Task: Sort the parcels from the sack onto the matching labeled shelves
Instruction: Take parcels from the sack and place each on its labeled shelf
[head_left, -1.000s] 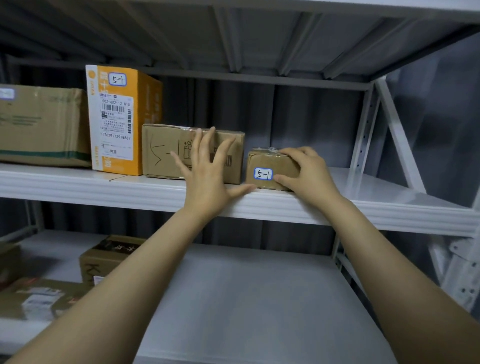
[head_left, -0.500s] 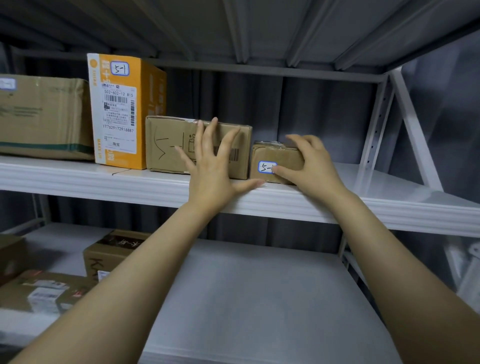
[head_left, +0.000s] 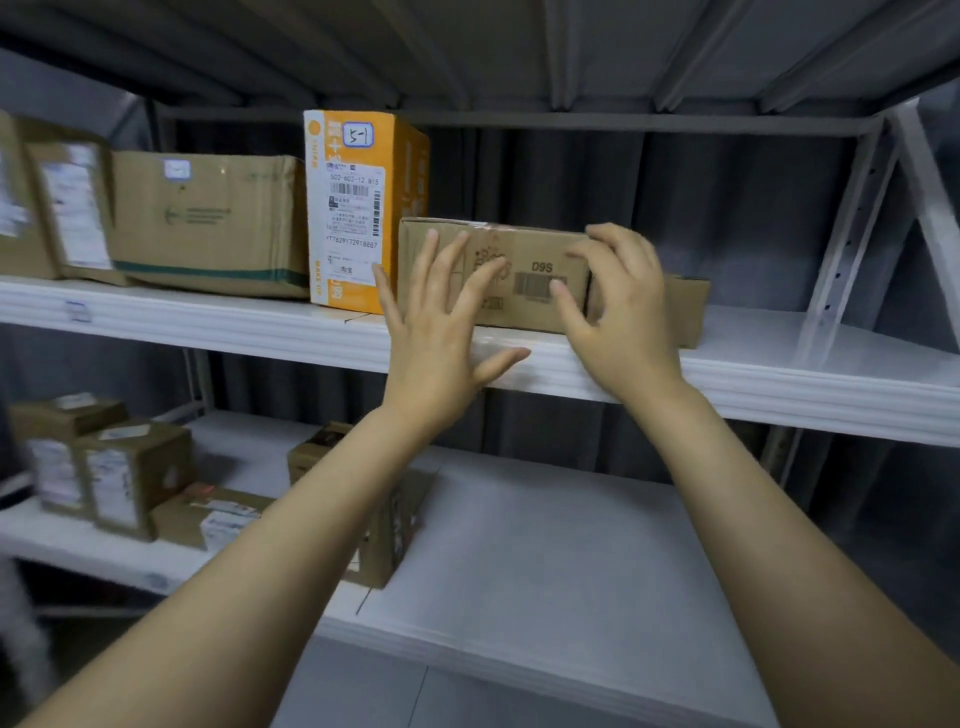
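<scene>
Small parcel: a brown box (head_left: 688, 312) stands on the upper shelf (head_left: 208, 322), close against the right end of the long D9S carton (head_left: 522, 249). Only its right part shows past the right hand (head_left: 623, 322).
Right hand: raised before the seam between the two boxes, with fingers (head_left: 613, 239) loosely bent and clasping nothing. The thumb tip lies over the carton's barcode. Whether the palm touches the parcel cannot be told.
Left hand (head_left: 436, 353): fingers straight and spread before the carton's front face, thumb by the shelf edge.
Neighbours: an orange box (head_left: 358, 208) tagged 5-1 stands upright just left of the carton, with a large brown carton (head_left: 208, 223) beyond it.
Below: more parcels (head_left: 130, 467) sit on the lower shelf (head_left: 545, 545).
</scene>
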